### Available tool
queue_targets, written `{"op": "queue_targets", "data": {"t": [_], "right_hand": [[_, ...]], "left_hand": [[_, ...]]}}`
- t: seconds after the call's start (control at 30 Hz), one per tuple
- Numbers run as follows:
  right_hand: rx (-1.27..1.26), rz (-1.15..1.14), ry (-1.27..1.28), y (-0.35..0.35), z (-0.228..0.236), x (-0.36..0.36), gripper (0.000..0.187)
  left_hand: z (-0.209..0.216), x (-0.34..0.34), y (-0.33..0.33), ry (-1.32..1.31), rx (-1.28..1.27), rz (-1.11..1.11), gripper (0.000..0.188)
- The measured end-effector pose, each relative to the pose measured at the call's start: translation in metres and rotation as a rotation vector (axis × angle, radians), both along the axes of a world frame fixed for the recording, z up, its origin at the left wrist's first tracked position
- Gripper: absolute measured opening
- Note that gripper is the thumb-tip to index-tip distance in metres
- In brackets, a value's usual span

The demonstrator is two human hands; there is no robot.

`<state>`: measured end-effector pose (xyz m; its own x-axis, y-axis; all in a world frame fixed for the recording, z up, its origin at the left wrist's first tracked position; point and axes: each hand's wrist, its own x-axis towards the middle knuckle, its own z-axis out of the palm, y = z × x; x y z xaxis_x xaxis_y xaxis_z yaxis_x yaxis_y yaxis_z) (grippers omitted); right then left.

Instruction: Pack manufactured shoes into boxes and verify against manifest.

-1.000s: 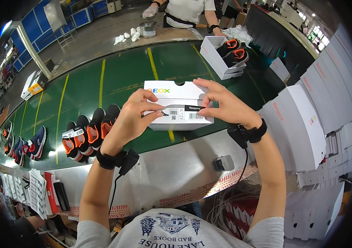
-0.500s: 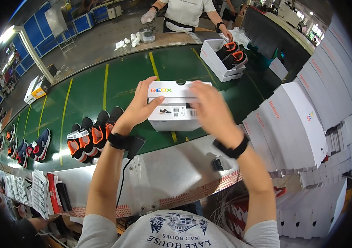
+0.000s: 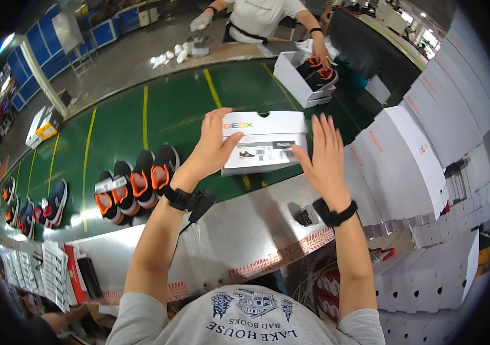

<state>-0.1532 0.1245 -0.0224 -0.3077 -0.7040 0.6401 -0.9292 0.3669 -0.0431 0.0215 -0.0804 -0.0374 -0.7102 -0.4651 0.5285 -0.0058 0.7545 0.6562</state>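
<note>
A closed white shoebox (image 3: 264, 154) with a printed label on its front stands on the green conveyor belt before me. My left hand (image 3: 213, 144) grips its left side, fingers along the side and thumb on the front. Beside the right end my right hand (image 3: 326, 164) is open, fingers stretched up; its thumb is by the front right edge, and I cannot tell whether it touches. To the left, several black shoes with orange linings (image 3: 143, 179) stand in a row, a paper tag lying across two of them.
Across the belt a person (image 3: 260, 20) reaches into an open white shoebox (image 3: 294, 82) holding black and orange shoes. Stacked white boxes (image 3: 391, 164) rise on my right. A metal ledge (image 3: 245, 221) runs along the near side. Navy shoes (image 3: 56, 202) stand farther left.
The shoebox now sits slightly farther right in view. My right hand has moved off its lid and front to its right side, fingers upright. The other person's hand has reached into the open box.
</note>
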Motion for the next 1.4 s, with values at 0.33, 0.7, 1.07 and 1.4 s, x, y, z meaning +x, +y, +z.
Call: {"op": "queue_targets", "data": {"t": [0.33,0.7,1.07,1.4], "right_hand": [[0.285,0.238,0.054,-0.043,0.037,0.006,0.063],[-0.738,0.137,-0.344,0.025,0.13,-0.013,0.055],[-0.532,0.254,-2.205,0.145,-0.068,0.132,0.037],[0.026,-0.171,-2.225,0.169,-0.135,0.133,0.047]], "left_hand": [[-0.036,0.026,0.066,0.147,0.024,-0.12,0.094],[-0.031,0.061,0.026,-0.028,-0.265,-0.015,0.031],[-0.076,0.089,-0.04,-0.684,-0.371,0.451,0.038],[-0.097,0.153,-0.087,-0.734,0.056,0.256,0.053]]}}
